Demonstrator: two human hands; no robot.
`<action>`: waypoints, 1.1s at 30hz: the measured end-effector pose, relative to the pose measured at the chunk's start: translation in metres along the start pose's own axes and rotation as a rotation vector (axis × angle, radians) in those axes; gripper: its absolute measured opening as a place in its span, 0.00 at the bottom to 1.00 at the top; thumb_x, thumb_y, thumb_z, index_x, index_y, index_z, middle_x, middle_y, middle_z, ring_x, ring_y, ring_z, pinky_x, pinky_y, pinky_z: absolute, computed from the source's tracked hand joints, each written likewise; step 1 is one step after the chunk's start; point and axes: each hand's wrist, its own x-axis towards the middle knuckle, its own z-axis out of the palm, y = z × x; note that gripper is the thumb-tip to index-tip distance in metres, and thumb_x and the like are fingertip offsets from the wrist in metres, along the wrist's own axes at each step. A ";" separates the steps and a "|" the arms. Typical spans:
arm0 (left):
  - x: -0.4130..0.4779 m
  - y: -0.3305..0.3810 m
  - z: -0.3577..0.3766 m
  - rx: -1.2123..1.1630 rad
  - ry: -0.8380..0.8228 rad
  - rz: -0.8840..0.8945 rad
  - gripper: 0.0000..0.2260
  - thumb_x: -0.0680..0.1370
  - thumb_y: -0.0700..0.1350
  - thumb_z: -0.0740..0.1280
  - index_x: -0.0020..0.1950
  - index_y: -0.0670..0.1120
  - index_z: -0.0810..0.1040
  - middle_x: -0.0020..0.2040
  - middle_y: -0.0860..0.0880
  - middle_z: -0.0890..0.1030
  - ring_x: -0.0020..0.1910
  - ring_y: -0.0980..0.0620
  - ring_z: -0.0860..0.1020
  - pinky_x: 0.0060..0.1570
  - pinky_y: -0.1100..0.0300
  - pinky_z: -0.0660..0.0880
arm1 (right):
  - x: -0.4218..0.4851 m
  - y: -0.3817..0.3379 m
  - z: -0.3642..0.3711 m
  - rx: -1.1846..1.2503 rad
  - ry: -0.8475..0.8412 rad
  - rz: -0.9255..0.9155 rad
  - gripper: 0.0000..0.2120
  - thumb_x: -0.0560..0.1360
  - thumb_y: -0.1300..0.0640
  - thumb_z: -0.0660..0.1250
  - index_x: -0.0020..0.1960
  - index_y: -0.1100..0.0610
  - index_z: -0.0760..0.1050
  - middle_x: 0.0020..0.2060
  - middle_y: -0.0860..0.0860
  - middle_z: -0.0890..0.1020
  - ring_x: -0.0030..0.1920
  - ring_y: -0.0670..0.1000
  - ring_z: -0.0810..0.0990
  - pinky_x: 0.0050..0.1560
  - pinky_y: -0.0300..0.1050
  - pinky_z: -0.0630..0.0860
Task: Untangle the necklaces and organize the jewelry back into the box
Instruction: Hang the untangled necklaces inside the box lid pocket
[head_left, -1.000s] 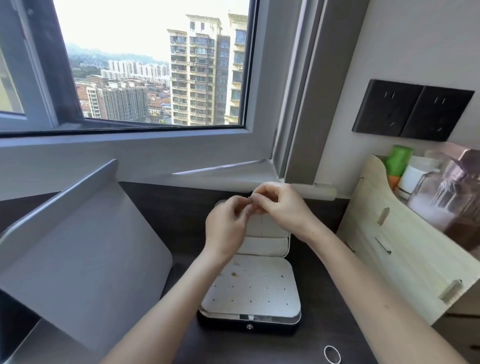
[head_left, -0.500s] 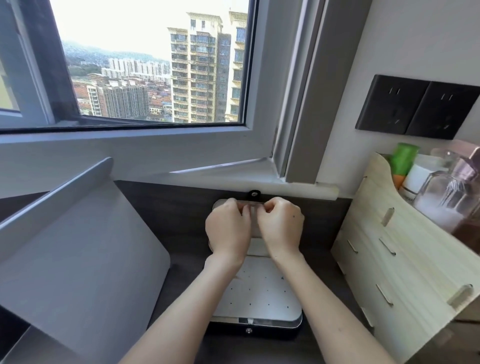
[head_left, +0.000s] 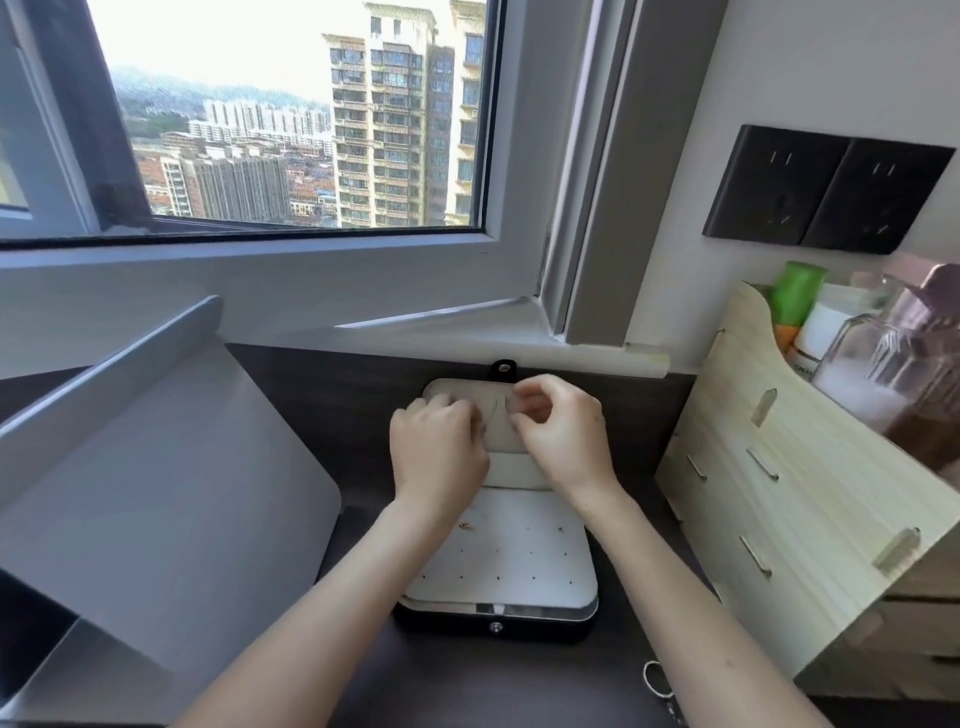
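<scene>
Where the box (head_left: 498, 566) lies open, hands meet.
Left hand (head_left: 439, 449) and right hand (head_left: 565, 434) pinch a thin chain (head_left: 497, 413) (faint).

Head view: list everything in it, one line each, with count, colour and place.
jewelry box: one, black with cream lining, open at desk centre
perforated panel: one, white, box's near half
small gold piece: one, panel's left edge
thin chain: one, pale, barely visible, between the hands over the lid
metal ring: one, silver, desk's near right
grey panel: one, leaning at left
wooden organiser: one, pale, right
green-capped bottle: one, in organiser
glass bottle: one, clear, in organiser
wall sockets: two, black, upper right
desk: one, dark brown
left hand: pinches chain
right hand: pinches chain
</scene>
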 end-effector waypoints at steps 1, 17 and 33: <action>-0.003 0.000 -0.002 -0.045 -0.015 -0.023 0.08 0.65 0.41 0.61 0.34 0.44 0.80 0.31 0.46 0.80 0.30 0.41 0.75 0.31 0.55 0.66 | 0.000 -0.001 -0.003 0.049 -0.020 0.000 0.11 0.71 0.66 0.70 0.52 0.59 0.79 0.43 0.51 0.83 0.45 0.46 0.80 0.51 0.40 0.77; -0.006 0.015 -0.016 0.048 -0.391 -0.106 0.18 0.74 0.40 0.58 0.56 0.56 0.80 0.54 0.50 0.77 0.56 0.47 0.71 0.54 0.54 0.62 | -0.019 0.006 -0.003 -0.215 -0.099 -0.026 0.22 0.69 0.70 0.58 0.60 0.56 0.74 0.47 0.50 0.81 0.53 0.50 0.75 0.52 0.47 0.74; -0.051 0.006 -0.123 -0.354 -0.361 -0.190 0.17 0.69 0.30 0.56 0.47 0.45 0.80 0.50 0.48 0.79 0.49 0.50 0.76 0.50 0.56 0.74 | -0.113 -0.059 -0.029 -0.138 -0.225 -0.190 0.04 0.73 0.56 0.68 0.44 0.52 0.81 0.38 0.43 0.81 0.41 0.44 0.73 0.44 0.41 0.70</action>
